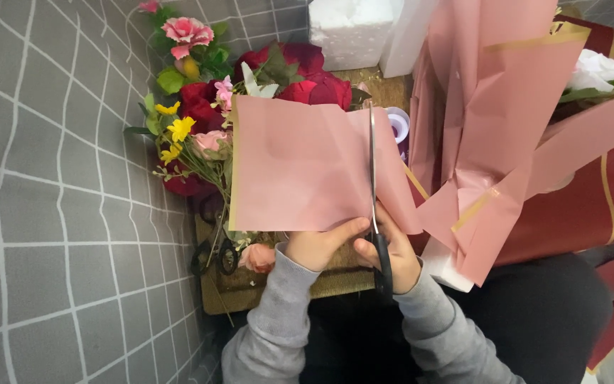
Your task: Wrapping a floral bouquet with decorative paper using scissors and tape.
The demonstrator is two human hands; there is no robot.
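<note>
Fingers of the left hand (318,245) pinch the lower edge of the pink paper sheet (300,167) at frame centre while the right hand (392,259) grips the scissors (374,192) (blades running up the sheet), so keeping the paper taut should give a straight cut.

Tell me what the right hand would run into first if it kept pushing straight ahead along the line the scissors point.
The right hand points its scissors up the pink paper sheet, so it would meet more of that sheet first. Past the sheet's top edge lie the red roses, though how far below them is unclear.
</note>
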